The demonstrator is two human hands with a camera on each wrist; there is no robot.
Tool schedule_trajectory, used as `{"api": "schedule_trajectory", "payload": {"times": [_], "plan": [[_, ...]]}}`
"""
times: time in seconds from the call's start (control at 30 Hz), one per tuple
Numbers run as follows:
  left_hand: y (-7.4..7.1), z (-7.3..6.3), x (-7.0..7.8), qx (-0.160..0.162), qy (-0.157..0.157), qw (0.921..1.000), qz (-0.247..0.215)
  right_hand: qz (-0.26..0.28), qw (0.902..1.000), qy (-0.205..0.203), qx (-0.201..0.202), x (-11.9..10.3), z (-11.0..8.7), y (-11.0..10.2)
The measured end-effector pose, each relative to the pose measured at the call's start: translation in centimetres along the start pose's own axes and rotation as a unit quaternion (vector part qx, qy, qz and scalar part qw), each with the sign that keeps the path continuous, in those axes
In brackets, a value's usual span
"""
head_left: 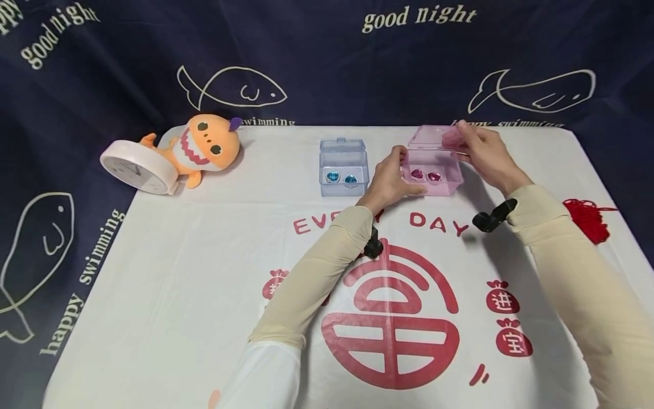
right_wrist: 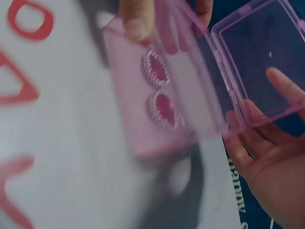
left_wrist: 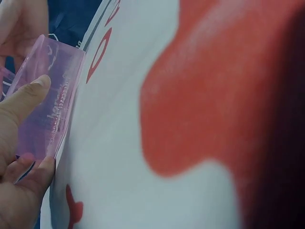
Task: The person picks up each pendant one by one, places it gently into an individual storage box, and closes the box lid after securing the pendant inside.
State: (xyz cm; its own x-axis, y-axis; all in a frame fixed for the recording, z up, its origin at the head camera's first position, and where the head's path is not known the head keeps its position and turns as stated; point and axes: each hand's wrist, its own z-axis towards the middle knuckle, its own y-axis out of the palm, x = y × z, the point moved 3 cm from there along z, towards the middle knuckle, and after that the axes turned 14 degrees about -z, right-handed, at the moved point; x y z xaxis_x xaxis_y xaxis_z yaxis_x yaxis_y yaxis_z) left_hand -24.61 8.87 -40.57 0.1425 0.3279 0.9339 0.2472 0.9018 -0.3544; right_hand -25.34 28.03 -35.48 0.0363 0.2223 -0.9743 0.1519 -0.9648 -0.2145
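A translucent pink box (head_left: pixel 451 187) stands at the table's back with its lid (head_left: pixel 430 135) raised. Inside are two pink gems with bead-like rims (right_wrist: pixel 164 109). My left hand (head_left: pixel 388 179) grips the box at its left side, thumb across the front wall, as the left wrist view shows. At the box's right, my right hand (head_left: pixel 485 150) holds the raised lid between thumb and fingers. Left of the pink box, a translucent blue box (head_left: pixel 343 190) also has its lid up. Two blue gems (head_left: pixel 350 180) lie in it.
An orange plush toy (head_left: pixel 209 142) and a round white clock (head_left: pixel 138 167) lean together at the back left. Red yarn (head_left: pixel 585 220) lies near the right edge. A white cloth with red print (head_left: pixel 179 295) covers the table; a dark blue curtain (head_left: pixel 327 45) hangs behind.
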Motion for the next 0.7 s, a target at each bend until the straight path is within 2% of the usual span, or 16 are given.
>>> {"api": "schedule_trajectory", "payload": {"times": [0.07,0.1,0.2,0.3,0.4,0.7], "plan": [[0.0,0.0,0.0,-0.002,0.000,1.0000,0.000,-0.045,0.9988,0.000,-0.019,0.4,-0.5,-0.4],[0.0,0.0,0.0,-0.003,0.002,1.0000,0.000,-0.086,0.9960,0.000,-0.027,0.7,-0.8,-0.7],[0.1,-0.1,0.0,-0.009,0.002,1.0000,0.000,-0.213,0.9758,-0.013,-0.047,1.5,-1.6,-1.2],[0.0,-0.1,0.0,-0.016,0.004,0.9998,0.005,-0.286,0.9555,-0.044,-0.056,2.2,-2.1,-1.3],[0.0,-0.1,0.0,-0.025,0.018,0.9995,0.011,-0.295,0.9517,-0.064,-0.057,2.6,-2.4,-1.0],[0.0,-0.2,0.1,-0.030,0.017,0.9993,0.012,-0.270,0.9600,-0.067,-0.033,3.3,-2.4,-0.3]]}}
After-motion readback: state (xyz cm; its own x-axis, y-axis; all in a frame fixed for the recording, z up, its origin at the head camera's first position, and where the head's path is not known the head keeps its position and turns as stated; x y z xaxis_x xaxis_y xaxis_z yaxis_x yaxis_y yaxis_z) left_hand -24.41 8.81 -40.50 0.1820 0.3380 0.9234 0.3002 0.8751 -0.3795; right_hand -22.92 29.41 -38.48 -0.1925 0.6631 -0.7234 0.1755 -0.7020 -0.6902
